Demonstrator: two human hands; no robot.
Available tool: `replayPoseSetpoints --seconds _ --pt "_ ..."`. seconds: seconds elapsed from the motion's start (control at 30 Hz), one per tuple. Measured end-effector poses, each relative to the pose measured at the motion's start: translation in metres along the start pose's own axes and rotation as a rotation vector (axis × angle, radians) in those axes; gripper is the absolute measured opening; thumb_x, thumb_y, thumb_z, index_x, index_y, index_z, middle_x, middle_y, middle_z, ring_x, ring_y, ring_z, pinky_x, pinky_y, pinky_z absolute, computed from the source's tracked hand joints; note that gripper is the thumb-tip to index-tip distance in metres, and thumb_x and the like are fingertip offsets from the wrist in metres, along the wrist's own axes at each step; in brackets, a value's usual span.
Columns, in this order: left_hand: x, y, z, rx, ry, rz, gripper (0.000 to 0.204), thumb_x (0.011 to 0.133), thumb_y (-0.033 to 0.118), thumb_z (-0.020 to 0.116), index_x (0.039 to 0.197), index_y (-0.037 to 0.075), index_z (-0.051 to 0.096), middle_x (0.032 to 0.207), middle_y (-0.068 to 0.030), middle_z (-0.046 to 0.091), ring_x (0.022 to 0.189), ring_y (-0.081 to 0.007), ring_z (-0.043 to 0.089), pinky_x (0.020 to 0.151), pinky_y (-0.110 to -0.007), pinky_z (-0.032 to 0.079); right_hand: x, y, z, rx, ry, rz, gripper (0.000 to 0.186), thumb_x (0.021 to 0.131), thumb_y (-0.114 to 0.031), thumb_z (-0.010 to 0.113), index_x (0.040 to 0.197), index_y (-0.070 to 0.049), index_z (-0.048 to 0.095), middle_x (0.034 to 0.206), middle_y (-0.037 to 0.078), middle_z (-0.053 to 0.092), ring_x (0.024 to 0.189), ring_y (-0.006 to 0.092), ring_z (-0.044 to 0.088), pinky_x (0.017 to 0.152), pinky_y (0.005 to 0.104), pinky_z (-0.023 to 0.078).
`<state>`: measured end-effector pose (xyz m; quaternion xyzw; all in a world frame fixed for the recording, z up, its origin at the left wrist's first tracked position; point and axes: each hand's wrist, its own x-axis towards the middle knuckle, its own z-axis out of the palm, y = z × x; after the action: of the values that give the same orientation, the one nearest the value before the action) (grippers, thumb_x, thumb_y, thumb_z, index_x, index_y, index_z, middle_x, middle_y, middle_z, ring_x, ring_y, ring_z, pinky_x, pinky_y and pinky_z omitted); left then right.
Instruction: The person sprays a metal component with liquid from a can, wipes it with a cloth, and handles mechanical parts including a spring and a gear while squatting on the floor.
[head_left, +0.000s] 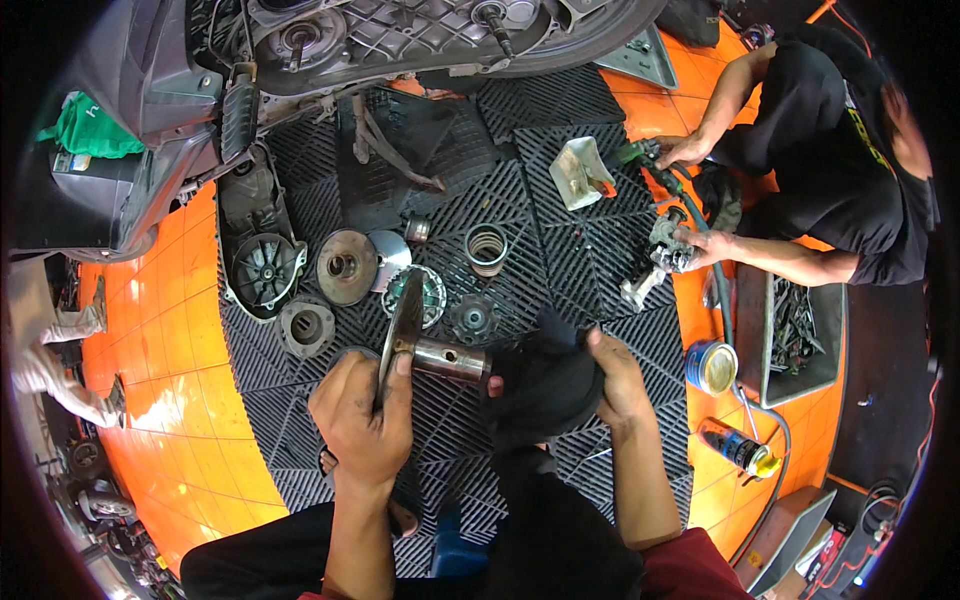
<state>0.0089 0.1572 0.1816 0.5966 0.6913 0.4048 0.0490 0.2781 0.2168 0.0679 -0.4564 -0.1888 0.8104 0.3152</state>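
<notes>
My left hand [362, 420] is closed on a metal pulley half, a round disc [404, 310] seen edge-on with a hollow steel shaft [450, 360] pointing right. A hole shows in the side of the shaft. My right hand [622, 375] grips a bunched black cloth [550, 390] at the shaft's far end; the cloth hides that end and some fingers. On the black mat beyond lie a clutch bell-like disc [346, 266], a toothed metal ring [430, 298], a coil spring [486, 248], a star-shaped part [473, 318] and a flanged hub [306, 328].
A partly dismantled scooter [400, 50] stands at the far side, its crankcase cover [262, 262] on the mat. At right, a co-worker's hands [685, 148] hold an air gun and a metal part [666, 232]. Nearby are a can [712, 368], a spray can [735, 447] and a tool tray [757, 330].
</notes>
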Motion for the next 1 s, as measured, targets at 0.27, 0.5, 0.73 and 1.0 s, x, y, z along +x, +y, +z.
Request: replayPoseSetpoints --seconds 0.27,0.5,0.73,1.0 --pt "0.002 0.015 0.017 0.071 -0.099 -0.157 0.028 0.088 0.006 0.069 0.067 -0.001 0.051 0.059 -0.0147 0.049 0.046 -0.03 0.045 0.046 -0.04 0.034 -0.034 -0.031 0.107 -1.434 -0.272 -0.7 0.108 0.065 -0.029 0.089 0.148 0.006 0.03 0.148 0.027 0.04 0.143 0.0391 0.034 0.118 0.0483 0.024" --pt "-0.001 0.029 0.036 -0.05 -0.076 -0.21 0.029 0.09 0.007 0.066 0.068 -0.001 0.049 0.059 -0.0149 0.045 0.048 -0.0321 0.045 0.048 -0.041 0.033 0.008 0.008 0.124 -1.573 -0.045 -0.966 0.058 0.082 -0.013 0.063 0.135 0.008 0.048 0.115 0.024 0.063 0.109 0.0368 0.062 0.102 0.0466 0.042" --pt "-0.016 0.002 0.029 -0.087 -0.205 0.193 0.027 0.08 0.005 0.073 0.066 0.0 0.05 0.06 -0.0112 0.043 0.047 -0.0286 0.043 0.047 -0.04 0.032 0.028 0.01 0.113 -0.795 -0.315 -0.195 0.039 0.082 -0.012 0.069 0.118 0.001 0.061 0.104 0.014 0.069 0.093 0.0258 0.067 0.088 0.0354 0.051" --pt "-0.021 0.001 0.01 -0.217 -0.148 0.291 0.018 0.074 0.006 0.077 0.072 0.001 0.061 0.06 -0.0071 0.047 0.047 -0.0227 0.048 0.046 -0.033 0.038 0.008 0.0 0.06 0.228 -0.19 0.535 0.05 0.087 -0.022 0.072 0.127 0.003 0.057 0.115 0.017 0.068 0.101 0.0257 0.068 0.092 0.0386 0.055"
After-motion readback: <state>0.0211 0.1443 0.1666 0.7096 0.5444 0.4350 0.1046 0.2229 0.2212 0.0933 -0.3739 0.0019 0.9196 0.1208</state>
